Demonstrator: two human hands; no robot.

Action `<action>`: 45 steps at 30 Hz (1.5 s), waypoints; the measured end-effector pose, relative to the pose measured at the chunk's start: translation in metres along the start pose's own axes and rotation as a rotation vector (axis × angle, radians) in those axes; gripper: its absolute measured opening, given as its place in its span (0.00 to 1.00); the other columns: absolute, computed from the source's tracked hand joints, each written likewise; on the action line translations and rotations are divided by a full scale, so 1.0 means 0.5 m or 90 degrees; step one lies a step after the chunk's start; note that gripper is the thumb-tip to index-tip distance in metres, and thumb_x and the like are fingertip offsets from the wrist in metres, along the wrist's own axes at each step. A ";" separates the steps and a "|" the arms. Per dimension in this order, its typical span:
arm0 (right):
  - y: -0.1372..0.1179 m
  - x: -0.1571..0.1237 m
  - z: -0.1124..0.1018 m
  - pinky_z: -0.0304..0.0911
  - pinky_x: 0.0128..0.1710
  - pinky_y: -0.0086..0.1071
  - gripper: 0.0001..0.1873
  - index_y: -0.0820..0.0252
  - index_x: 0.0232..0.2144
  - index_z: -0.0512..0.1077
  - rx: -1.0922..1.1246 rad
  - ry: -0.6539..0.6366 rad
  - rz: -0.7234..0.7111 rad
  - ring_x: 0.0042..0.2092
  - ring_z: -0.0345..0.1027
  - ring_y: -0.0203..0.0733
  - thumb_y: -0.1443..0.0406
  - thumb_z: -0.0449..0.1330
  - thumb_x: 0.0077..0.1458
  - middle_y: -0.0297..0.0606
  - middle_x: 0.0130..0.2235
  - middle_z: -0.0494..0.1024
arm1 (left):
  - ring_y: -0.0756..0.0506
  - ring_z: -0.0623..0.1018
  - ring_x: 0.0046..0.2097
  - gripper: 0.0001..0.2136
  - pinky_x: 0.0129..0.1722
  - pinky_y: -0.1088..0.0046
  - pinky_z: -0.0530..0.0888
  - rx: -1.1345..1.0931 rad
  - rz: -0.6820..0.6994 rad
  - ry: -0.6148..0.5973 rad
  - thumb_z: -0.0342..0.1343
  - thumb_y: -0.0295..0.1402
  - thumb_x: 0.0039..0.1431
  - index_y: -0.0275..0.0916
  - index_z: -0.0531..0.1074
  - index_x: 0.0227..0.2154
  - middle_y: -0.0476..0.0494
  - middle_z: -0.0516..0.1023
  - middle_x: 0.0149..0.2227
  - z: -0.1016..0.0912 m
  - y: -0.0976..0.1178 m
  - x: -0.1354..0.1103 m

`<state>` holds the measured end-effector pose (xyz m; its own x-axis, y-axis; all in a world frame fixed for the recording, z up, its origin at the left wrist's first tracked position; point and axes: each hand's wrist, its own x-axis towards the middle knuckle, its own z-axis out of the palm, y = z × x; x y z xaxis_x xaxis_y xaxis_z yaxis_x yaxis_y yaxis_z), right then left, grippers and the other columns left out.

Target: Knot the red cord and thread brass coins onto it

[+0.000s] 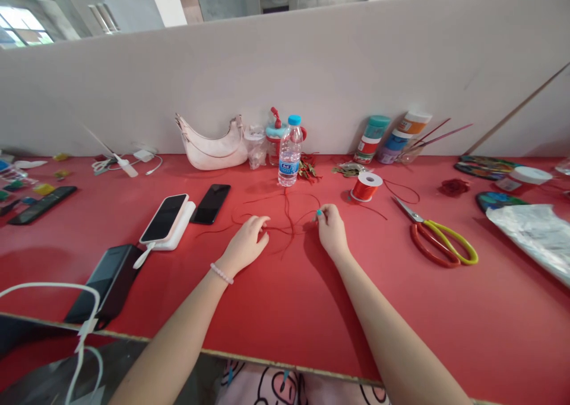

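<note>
Thin red cords [290, 220] lie crossed and looped on the red tabletop between my two hands, running down from the base of a water bottle [289, 158]. My left hand [246, 243], with a beaded bracelet on its wrist, is curled at the left of the cords, and a strand runs from its fingertips. Thumb and index finger of my right hand [331, 230] are pinched together on a strand at the right. Beyond that hand stands a spool of red ribbon [366, 187]. Scissors [431, 234] with red and yellow handles lie farther right.
Two phones [211, 203] [164, 219] and a dark power bank [107, 283] lie to the left. A white handbag [216, 146] leans at the partition. Paint jars [373, 138] stand at the back right, and a plastic-covered tray [534, 239] lies at the right edge.
</note>
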<state>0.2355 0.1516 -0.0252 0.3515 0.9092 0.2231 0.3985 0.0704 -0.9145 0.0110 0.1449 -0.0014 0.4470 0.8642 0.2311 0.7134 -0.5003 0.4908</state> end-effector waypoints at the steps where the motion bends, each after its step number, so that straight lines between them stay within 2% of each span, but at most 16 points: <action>1: 0.001 0.003 -0.003 0.59 0.28 0.31 0.01 0.54 0.30 0.57 0.074 0.017 0.036 0.27 0.62 0.37 0.64 0.47 0.51 0.31 0.25 0.68 | 0.44 0.68 0.53 0.17 0.51 0.65 0.67 0.023 -0.004 0.014 0.45 0.30 0.59 0.38 0.58 0.52 0.37 0.67 0.50 0.003 -0.004 0.000; 5: 0.011 0.015 -0.021 0.57 0.21 0.26 0.11 0.54 0.32 0.60 0.328 0.084 0.129 0.21 0.59 0.32 0.60 0.55 0.44 0.26 0.23 0.67 | 0.32 0.53 0.62 0.28 0.55 0.50 0.60 0.166 -0.144 -0.002 0.47 0.37 0.59 0.32 0.47 0.59 0.24 0.52 0.61 0.020 -0.022 -0.001; 9: 0.035 0.033 -0.052 0.62 0.28 0.27 0.15 0.57 0.34 0.65 0.431 0.163 0.105 0.31 0.69 0.35 0.60 0.58 0.40 0.33 0.30 0.72 | 0.29 0.49 0.63 0.31 0.56 0.46 0.55 0.251 -0.241 -0.077 0.42 0.43 0.60 0.26 0.47 0.60 0.20 0.48 0.62 0.024 -0.030 -0.001; 12: 0.062 0.048 -0.081 0.66 0.34 0.31 0.19 0.57 0.42 0.64 0.346 0.306 0.095 0.46 0.69 0.42 0.60 0.52 0.45 0.42 0.45 0.72 | 0.28 0.52 0.62 0.33 0.55 0.44 0.55 0.296 -0.281 -0.061 0.39 0.46 0.60 0.23 0.49 0.59 0.18 0.51 0.61 0.014 -0.030 -0.001; 14: 0.075 0.053 -0.097 0.66 0.41 0.36 0.26 0.57 0.53 0.57 0.207 0.402 0.092 0.55 0.62 0.45 0.60 0.46 0.50 0.45 0.56 0.62 | 0.26 0.54 0.61 0.34 0.54 0.42 0.54 0.329 -0.323 -0.048 0.39 0.47 0.60 0.19 0.50 0.59 0.15 0.54 0.59 0.005 -0.031 -0.002; 16: 0.079 0.053 -0.105 0.62 0.49 0.41 0.32 0.59 0.60 0.46 0.053 0.423 0.065 0.60 0.53 0.46 0.61 0.43 0.53 0.47 0.62 0.52 | 0.25 0.54 0.61 0.36 0.54 0.41 0.53 0.353 -0.358 -0.044 0.39 0.47 0.60 0.16 0.50 0.58 0.14 0.54 0.59 -0.002 -0.033 -0.002; 19: 0.065 0.041 -0.090 0.51 0.58 0.44 0.34 0.66 0.62 0.42 -0.161 0.260 -0.034 0.64 0.44 0.48 0.60 0.43 0.56 0.49 0.64 0.48 | 0.26 0.50 0.62 0.35 0.56 0.42 0.52 0.351 -0.345 -0.044 0.39 0.46 0.60 0.19 0.48 0.60 0.18 0.49 0.62 -0.005 -0.037 -0.001; 23: 0.035 0.015 -0.048 0.44 0.59 0.53 0.29 0.60 0.61 0.52 -0.421 -0.076 -0.110 0.64 0.43 0.51 0.57 0.44 0.58 0.45 0.63 0.54 | 0.31 0.47 0.64 0.31 0.56 0.42 0.53 0.293 -0.237 -0.075 0.38 0.45 0.61 0.30 0.44 0.62 0.31 0.45 0.65 0.000 -0.039 0.004; 25: 0.026 0.006 -0.036 0.41 0.59 0.55 0.27 0.59 0.59 0.56 -0.512 -0.163 -0.106 0.63 0.44 0.51 0.57 0.43 0.59 0.44 0.62 0.56 | 0.32 0.49 0.64 0.31 0.56 0.41 0.52 0.285 -0.229 -0.085 0.37 0.45 0.62 0.32 0.44 0.63 0.31 0.47 0.64 -0.001 -0.040 0.005; 27: 0.023 0.002 -0.035 0.41 0.59 0.54 0.28 0.62 0.59 0.56 -0.566 -0.174 -0.073 0.63 0.45 0.51 0.56 0.43 0.60 0.46 0.62 0.55 | 0.31 0.51 0.63 0.31 0.55 0.41 0.52 0.304 -0.267 -0.077 0.37 0.45 0.62 0.29 0.45 0.62 0.26 0.50 0.63 -0.005 -0.042 0.005; 30: 0.021 0.000 -0.044 0.42 0.59 0.52 0.32 0.69 0.60 0.53 -0.615 -0.125 0.013 0.64 0.42 0.53 0.55 0.43 0.60 0.53 0.63 0.52 | 0.28 0.53 0.62 0.34 0.55 0.41 0.52 0.348 -0.345 -0.064 0.38 0.46 0.61 0.21 0.47 0.61 0.18 0.53 0.60 -0.014 -0.041 0.003; 32: 0.020 -0.002 -0.049 0.42 0.58 0.52 0.33 0.73 0.61 0.51 -0.644 -0.090 0.054 0.64 0.42 0.55 0.55 0.43 0.60 0.56 0.63 0.51 | 0.27 0.52 0.62 0.34 0.55 0.41 0.52 0.375 -0.361 -0.062 0.39 0.46 0.61 0.20 0.47 0.61 0.18 0.52 0.61 -0.016 -0.037 0.001; 34: 0.017 -0.007 -0.050 0.42 0.58 0.53 0.33 0.70 0.61 0.50 -0.671 -0.080 0.047 0.64 0.41 0.55 0.55 0.43 0.61 0.55 0.63 0.52 | 0.28 0.50 0.63 0.33 0.55 0.41 0.53 0.394 -0.333 -0.059 0.38 0.46 0.61 0.24 0.47 0.61 0.22 0.50 0.62 -0.011 -0.030 0.000; 38: 0.009 -0.017 -0.037 0.39 0.59 0.52 0.29 0.61 0.62 0.51 -0.701 -0.137 -0.028 0.64 0.40 0.52 0.55 0.41 0.62 0.46 0.64 0.52 | 0.31 0.49 0.64 0.32 0.56 0.43 0.55 0.390 -0.236 -0.085 0.36 0.46 0.62 0.27 0.48 0.61 0.27 0.47 0.64 0.016 -0.009 0.000; 40: 0.006 -0.020 -0.026 0.40 0.59 0.50 0.29 0.64 0.61 0.51 -0.712 -0.143 -0.039 0.64 0.42 0.51 0.56 0.41 0.62 0.47 0.63 0.52 | 0.32 0.50 0.64 0.31 0.56 0.45 0.55 0.384 -0.199 -0.102 0.36 0.45 0.62 0.25 0.50 0.61 0.27 0.48 0.64 0.032 0.004 0.004; 45: -0.010 -0.014 -0.003 0.46 0.57 0.45 0.30 0.74 0.60 0.54 -0.756 -0.131 -0.040 0.62 0.48 0.58 0.60 0.46 0.59 0.59 0.61 0.55 | 0.35 0.49 0.64 0.28 0.59 0.51 0.54 0.393 -0.077 -0.094 0.38 0.39 0.62 0.24 0.51 0.60 0.29 0.49 0.64 0.055 0.024 0.041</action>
<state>0.2322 0.1445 -0.0215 0.2053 0.9736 0.1000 0.9785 -0.2063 0.0001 0.0438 0.1550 -0.0140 0.3823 0.9217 0.0650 0.9228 -0.3773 -0.0778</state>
